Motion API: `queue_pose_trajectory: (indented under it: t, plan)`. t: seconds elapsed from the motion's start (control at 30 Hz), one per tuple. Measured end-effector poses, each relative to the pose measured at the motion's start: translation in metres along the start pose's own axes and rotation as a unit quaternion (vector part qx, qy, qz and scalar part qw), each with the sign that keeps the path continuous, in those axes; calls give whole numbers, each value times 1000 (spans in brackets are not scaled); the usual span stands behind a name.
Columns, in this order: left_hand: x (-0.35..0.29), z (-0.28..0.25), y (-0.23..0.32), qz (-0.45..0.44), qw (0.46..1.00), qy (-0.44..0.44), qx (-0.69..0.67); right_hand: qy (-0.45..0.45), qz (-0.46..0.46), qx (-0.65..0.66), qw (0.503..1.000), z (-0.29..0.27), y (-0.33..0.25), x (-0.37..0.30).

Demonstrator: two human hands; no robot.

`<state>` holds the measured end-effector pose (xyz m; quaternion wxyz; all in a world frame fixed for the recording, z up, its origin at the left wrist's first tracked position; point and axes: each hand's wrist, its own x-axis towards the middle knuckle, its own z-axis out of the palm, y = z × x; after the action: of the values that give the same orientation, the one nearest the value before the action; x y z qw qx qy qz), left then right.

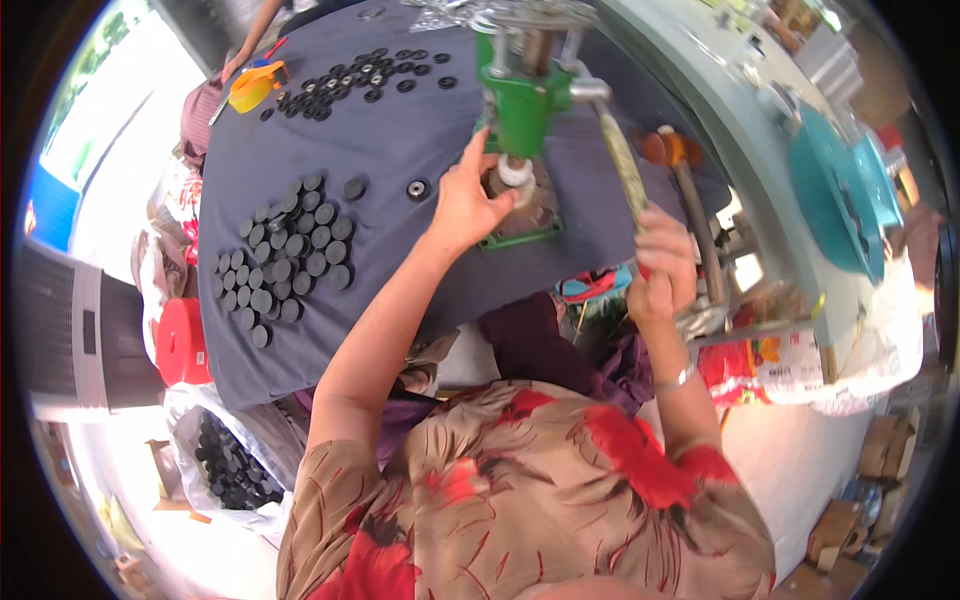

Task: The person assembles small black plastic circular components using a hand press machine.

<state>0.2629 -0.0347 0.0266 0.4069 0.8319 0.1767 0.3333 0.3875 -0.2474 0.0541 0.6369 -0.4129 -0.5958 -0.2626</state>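
A green hand press (522,115) stands on the cloth-covered table in front of me. My right hand (662,262), a little blurred, is wrapped round the lower end of its long lever (622,155). At the press base, my left hand (466,203) has its index finger stretched up along the green frame and its thumb apart, beside the white tip (515,172) under the ram. Whatever lies under that tip is mostly hidden. Left of this hand rests a single black disc with a metal centre (418,189). Further left lie several plain dark discs (290,245) in a heap.
Several black rings (340,85) are spread at the far side, by a yellow container (255,86) and another person's hand (232,66). A hammer (695,220) lies right of the lever. A bag of dark discs (235,465) stands below, left, near a red stool (181,342).
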Motion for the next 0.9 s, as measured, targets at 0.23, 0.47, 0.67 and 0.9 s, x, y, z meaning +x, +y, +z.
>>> queue_pose_trajectory:
  t: [0.23,0.47,0.67,0.9]
  plan:
    - [-4,-1,-1,-24,1000,-10,-14,-71,-23,-14,997,-12,-1,71]
    - [-3,0,0,-39,998,-22,-32,53,76,129,987,56,46,207]
    - [2,6,-7,-26,997,-5,-67,134,201,189,952,75,69,227]
    - [1,6,-16,-33,990,66,-116,172,225,155,947,69,74,223]
